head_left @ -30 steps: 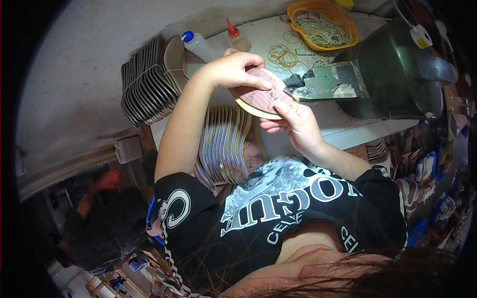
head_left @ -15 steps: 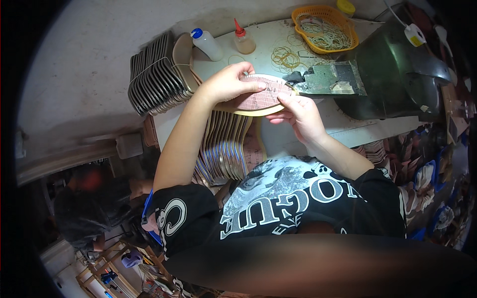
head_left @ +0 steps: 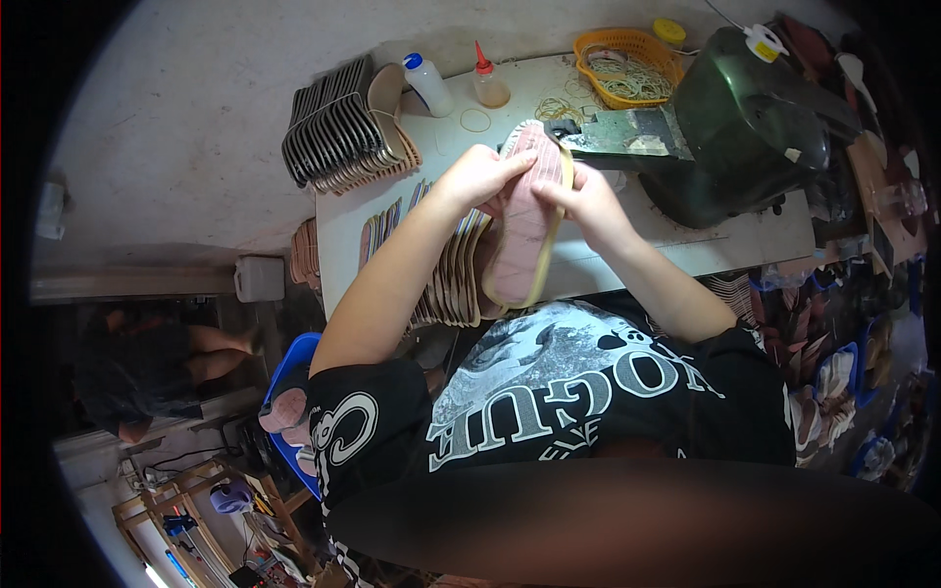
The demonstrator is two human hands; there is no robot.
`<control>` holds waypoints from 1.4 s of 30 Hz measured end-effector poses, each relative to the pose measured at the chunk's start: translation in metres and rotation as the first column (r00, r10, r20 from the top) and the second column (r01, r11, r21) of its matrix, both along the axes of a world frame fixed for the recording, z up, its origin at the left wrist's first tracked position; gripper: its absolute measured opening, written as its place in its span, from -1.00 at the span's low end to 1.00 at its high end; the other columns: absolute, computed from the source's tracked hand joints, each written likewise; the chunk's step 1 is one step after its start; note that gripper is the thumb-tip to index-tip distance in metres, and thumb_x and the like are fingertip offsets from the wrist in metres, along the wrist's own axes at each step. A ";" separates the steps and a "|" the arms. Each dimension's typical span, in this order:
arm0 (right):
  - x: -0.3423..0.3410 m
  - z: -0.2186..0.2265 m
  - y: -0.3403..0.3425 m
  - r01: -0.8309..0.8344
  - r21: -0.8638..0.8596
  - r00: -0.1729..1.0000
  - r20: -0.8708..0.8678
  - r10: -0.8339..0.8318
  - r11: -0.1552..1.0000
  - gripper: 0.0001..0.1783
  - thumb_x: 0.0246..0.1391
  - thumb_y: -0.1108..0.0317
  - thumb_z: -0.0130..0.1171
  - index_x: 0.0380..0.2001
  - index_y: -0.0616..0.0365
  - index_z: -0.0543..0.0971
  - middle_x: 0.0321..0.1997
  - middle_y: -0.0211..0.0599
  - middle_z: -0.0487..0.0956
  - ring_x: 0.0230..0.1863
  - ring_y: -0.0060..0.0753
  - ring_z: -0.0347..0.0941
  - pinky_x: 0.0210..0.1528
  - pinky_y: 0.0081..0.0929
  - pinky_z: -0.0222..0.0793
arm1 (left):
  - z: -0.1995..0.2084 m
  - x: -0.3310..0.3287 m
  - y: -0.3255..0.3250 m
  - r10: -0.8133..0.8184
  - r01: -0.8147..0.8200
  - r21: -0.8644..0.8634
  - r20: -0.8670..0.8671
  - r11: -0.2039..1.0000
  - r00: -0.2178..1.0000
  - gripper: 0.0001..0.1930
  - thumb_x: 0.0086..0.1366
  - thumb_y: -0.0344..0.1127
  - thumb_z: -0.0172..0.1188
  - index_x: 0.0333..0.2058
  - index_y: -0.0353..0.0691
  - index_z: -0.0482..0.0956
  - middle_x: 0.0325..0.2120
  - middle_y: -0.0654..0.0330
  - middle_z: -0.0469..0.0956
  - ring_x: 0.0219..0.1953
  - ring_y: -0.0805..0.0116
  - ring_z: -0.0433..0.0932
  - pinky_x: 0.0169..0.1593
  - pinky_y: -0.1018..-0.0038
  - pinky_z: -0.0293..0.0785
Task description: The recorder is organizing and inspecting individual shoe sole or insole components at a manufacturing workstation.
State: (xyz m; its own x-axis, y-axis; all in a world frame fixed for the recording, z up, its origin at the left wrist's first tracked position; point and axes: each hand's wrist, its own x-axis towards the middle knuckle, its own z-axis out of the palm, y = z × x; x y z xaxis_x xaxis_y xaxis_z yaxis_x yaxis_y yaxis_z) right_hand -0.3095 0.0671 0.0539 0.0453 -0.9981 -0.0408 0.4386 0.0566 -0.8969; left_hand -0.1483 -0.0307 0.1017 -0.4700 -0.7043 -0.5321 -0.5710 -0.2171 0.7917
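Pink sole-shaped piece (head_left: 524, 240) with a yellow rim, held above the table (head_left: 593, 267). It lay crosswise a moment ago; now swung lengthwise, its near end toward the shirt. Reads as a re-aiming of the piece: more of its length on view, the far end pleated white.

Left hand (head_left: 480, 178) pinches it, thumb on the face; right hand (head_left: 591, 201) grips the opposite edge, thumb also on top.

Green machine arm (head_left: 632, 132) crowds the far end; contact can't be told. A row of soles (head_left: 454, 279) sits near the left forearm, limiting room there. Beyond: a tied bundle of soles (head_left: 333, 127), blue-capped bottle (head_left: 429, 90), red-tipped bottle (head_left: 492, 91), orange basket (head_left: 627, 101).
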 end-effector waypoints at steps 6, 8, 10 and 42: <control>-0.018 -0.003 0.020 -0.056 0.091 0.988 -0.135 0.068 0.994 -0.70 0.06 0.31 0.26 -0.19 0.30 0.58 -0.28 -0.33 0.60 -0.30 -0.62 0.50 -0.17 -0.59 0.40 | 0.011 -0.007 0.014 0.038 -0.038 0.128 0.001 0.991 0.999 -0.38 0.16 0.20 0.18 -0.43 -0.43 0.59 -0.61 0.02 0.58 -0.67 0.35 0.57 -0.58 0.53 0.55; -0.022 -0.004 0.011 -0.066 0.076 0.991 -0.111 0.075 0.995 -0.70 0.06 0.31 0.26 -0.21 0.32 0.58 -0.29 -0.32 0.61 -0.31 -0.61 0.50 -0.19 -0.59 0.41 | 0.014 -0.005 0.015 -0.036 0.037 0.094 -0.012 0.995 0.999 -0.47 0.12 0.16 0.26 -0.50 -0.33 0.60 -0.71 0.19 0.51 -0.75 0.47 0.46 -0.64 0.60 0.44; -0.019 -0.005 0.001 -0.096 0.092 0.993 -0.052 0.101 0.991 -0.70 0.05 0.31 0.27 -0.25 0.36 0.59 -0.32 -0.30 0.61 -0.34 -0.62 0.50 -0.23 -0.59 0.43 | 0.001 0.003 0.008 -0.028 0.029 0.023 -0.042 0.999 0.999 -0.52 0.09 0.12 0.31 -0.54 -0.29 0.60 -0.74 0.28 0.43 -0.77 0.53 0.37 -0.66 0.62 0.34; 0.014 0.010 -0.015 -0.036 0.371 0.951 0.298 -0.082 0.928 -0.68 0.22 0.24 0.01 -0.20 0.32 0.52 -0.41 -0.10 0.63 -0.44 -0.40 0.60 -0.39 -0.59 0.52 | -0.008 -0.019 -0.127 -0.407 0.392 -0.825 0.220 0.406 0.886 -0.26 -0.05 0.16 0.34 0.04 -0.20 0.45 0.15 0.02 0.26 0.25 0.08 0.11 0.27 0.24 0.00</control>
State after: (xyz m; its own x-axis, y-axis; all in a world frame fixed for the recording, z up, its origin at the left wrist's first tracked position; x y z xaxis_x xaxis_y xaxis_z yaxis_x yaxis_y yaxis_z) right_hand -0.2955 0.0523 0.0635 0.0915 -0.9149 -0.3932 0.6906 0.3428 -0.6369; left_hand -0.1676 -0.1580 0.0941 -0.8239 -0.5299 0.2012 -0.3959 0.7920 0.4648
